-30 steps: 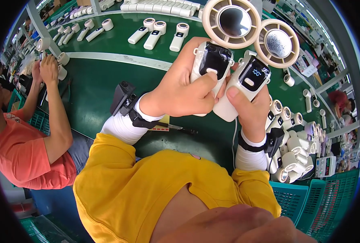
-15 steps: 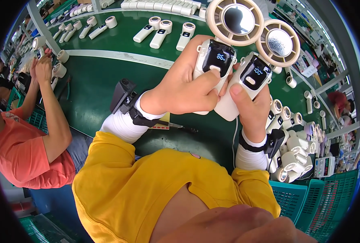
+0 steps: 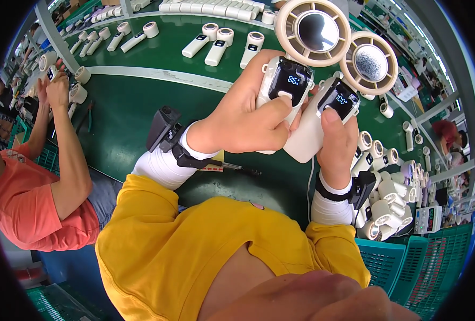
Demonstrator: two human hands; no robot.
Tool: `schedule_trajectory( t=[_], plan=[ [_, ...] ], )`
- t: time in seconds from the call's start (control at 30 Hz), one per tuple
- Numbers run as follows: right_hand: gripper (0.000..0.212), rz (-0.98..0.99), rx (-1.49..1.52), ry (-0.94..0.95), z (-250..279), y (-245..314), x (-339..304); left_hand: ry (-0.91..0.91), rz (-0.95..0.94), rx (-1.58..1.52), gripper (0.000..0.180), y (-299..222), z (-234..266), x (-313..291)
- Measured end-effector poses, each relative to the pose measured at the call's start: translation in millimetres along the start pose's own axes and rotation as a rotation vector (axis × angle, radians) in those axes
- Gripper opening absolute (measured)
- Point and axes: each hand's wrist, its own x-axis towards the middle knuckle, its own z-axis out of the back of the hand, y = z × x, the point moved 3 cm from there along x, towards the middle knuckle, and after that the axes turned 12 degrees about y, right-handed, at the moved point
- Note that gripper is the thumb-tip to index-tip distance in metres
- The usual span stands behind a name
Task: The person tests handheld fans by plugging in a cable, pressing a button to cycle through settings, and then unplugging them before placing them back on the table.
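Note:
Two cream handheld fans are held up side by side over the green bench. My left hand [image 3: 248,120] is closed around the left fan [image 3: 286,80], its thumb on the button below the lit black display. In my right hand [image 3: 338,142] is the right fan [image 3: 311,134], gripped by its handle, with the thumb over its button. Both displays glow. The round heads point upward and nearly touch: the left one has a mirror-like centre, the right one a speckled silvery centre. The fingers behind the handles are mostly hidden.
More cream fans [image 3: 216,51] lie in rows along the green conveyor [image 3: 168,43] beyond a pale rail. A heap of fans [image 3: 390,200] sits right, near green crates [image 3: 382,262]. A screwdriver-like tool [image 3: 240,168] lies before me. A co-worker in a red shirt [image 3: 34,203] handles a fan at left.
My right thumb has moved up onto the button of the right fan. Both fans have shifted slightly, and the fans on the conveyor have slid a little to the right.

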Motion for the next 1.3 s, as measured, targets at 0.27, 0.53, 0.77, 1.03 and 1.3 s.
schedule_trajectory(
  t=[0.27,0.53,0.77,1.03,1.3],
  plan=[
    [0.036,0.069,0.029,-0.001,-0.2,-1.9,0.5,-0.026,0.013,-0.045,0.061,-2.0,-1.9,0.2],
    [0.028,0.134,0.064,0.081,-1.4,-1.7,4.6,-0.013,0.005,0.022,0.063,-1.1,-0.5,-0.5],
    [0.027,0.132,0.050,0.088,-1.5,-2.0,3.6,-0.059,0.022,0.017,0.049,-2.8,-0.6,0.8],
    [0.026,0.134,0.056,0.096,-0.5,-1.6,4.2,-0.069,0.022,-0.141,0.032,2.0,1.8,-2.1],
    [0.026,0.124,0.089,0.061,-0.9,-2.8,1.7,-0.041,0.019,-0.030,0.053,-4.7,-1.9,1.0]
  ],
)
